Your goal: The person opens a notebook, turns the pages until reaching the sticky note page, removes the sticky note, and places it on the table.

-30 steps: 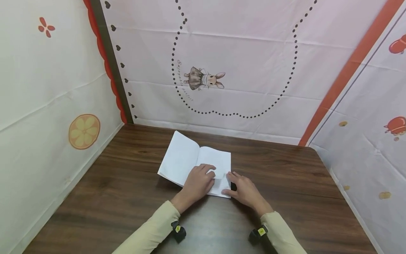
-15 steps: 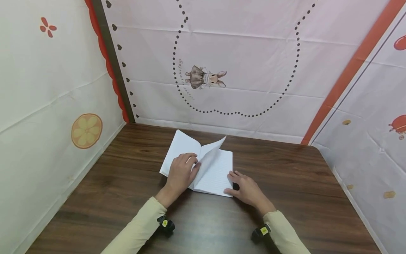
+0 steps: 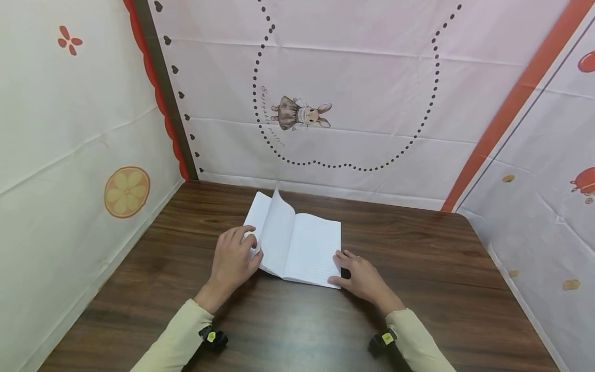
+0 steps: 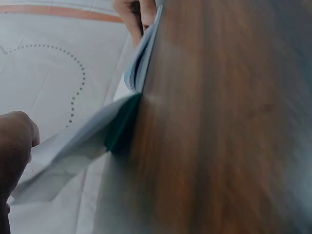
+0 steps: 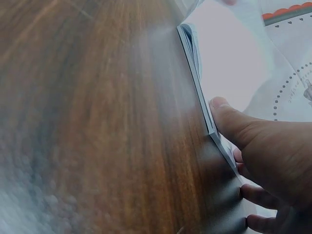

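Note:
An open notebook (image 3: 313,245) with ruled white pages lies on the table in the head view. My left hand (image 3: 232,256) pinches a page (image 3: 277,227) near its outer edge, at the notebook's left side. That page is raised and curved above the left pages. Beneath them, a dark green cover (image 4: 122,124) shows in the left wrist view. My right hand (image 3: 364,277) rests at the notebook's lower right edge. Its thumb (image 5: 226,114) presses on the page, and the other fingers lie along the side, partly hidden by the hand.
The notebook lies on a dark wood-grain table (image 3: 418,258). Printed cloth walls stand around it, with a rabbit picture (image 3: 297,113) on the back one. A small black camera (image 3: 214,338) is strapped at the left wrist, another (image 3: 381,342) at the right.
My left hand has moved from the right page leftward across the notebook, turning a page over from right to left. The right hand has stayed at the right edge.

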`<state>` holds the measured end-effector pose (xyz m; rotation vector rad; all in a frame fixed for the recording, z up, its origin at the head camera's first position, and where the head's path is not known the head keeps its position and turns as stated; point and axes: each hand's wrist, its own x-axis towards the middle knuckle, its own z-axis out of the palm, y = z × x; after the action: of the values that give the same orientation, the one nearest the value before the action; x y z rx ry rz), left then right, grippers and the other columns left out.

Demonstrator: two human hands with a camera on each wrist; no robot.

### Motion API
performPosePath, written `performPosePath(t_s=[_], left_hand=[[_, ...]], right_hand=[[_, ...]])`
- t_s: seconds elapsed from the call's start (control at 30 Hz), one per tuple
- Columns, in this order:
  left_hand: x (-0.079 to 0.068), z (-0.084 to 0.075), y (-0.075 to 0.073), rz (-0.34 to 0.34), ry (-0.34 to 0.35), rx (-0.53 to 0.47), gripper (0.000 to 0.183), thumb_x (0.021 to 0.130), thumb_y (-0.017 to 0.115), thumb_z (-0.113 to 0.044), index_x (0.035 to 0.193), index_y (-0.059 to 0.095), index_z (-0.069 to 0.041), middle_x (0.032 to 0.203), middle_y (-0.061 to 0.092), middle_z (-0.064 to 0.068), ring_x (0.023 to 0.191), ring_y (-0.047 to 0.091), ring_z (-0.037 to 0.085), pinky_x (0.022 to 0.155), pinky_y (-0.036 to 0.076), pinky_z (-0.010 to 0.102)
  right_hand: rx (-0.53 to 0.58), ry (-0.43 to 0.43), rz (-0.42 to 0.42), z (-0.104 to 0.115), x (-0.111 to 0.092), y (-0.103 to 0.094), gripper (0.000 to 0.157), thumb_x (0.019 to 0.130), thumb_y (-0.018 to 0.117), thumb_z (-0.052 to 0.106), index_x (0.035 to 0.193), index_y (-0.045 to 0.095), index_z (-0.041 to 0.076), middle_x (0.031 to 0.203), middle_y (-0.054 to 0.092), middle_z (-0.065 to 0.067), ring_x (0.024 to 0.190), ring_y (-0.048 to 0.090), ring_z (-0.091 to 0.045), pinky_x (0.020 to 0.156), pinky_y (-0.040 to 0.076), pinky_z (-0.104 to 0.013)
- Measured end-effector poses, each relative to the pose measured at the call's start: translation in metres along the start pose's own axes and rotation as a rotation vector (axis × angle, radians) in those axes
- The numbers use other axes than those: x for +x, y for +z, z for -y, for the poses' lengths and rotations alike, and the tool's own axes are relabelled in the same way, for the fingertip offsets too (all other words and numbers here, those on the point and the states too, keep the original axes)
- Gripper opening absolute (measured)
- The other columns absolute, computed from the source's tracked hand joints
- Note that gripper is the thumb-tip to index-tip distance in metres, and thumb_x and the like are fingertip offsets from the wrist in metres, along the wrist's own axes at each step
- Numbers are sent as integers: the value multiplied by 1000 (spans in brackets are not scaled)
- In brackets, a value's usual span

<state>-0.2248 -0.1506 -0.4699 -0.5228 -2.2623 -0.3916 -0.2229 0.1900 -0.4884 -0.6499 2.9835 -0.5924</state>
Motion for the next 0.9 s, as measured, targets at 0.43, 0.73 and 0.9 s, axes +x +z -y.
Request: performPosePath(t_s=[0.43,0.73,0.9], left_hand=[[-22,16,-2,199,-124,123,11,76,64,-19,73,61,-8,105,64,11,102,56,35,82,44,51],[-29,21,0,327,-229,126,26,78,64,-23,92,70,-1,109,63,14,104,55,38,81,46,53],[-25,19,6,370,-233,108,32,81,63,-25,100,70,-1,111,62,15,106,55,38,81,46,54]], right_hand=[[16,-30,12,1,3,0,74,80,66,56,138,51,12,145,45,-1,138,36,-26,106,34,-51],[34,-33,6,1,3,1,75,81,66,57,138,51,12,145,45,-2,138,36,-27,106,34,-54],[20,3,-9,-4,-1,0,76,79,66,58,137,52,12,145,46,-4,137,36,-29,105,33,-56]])
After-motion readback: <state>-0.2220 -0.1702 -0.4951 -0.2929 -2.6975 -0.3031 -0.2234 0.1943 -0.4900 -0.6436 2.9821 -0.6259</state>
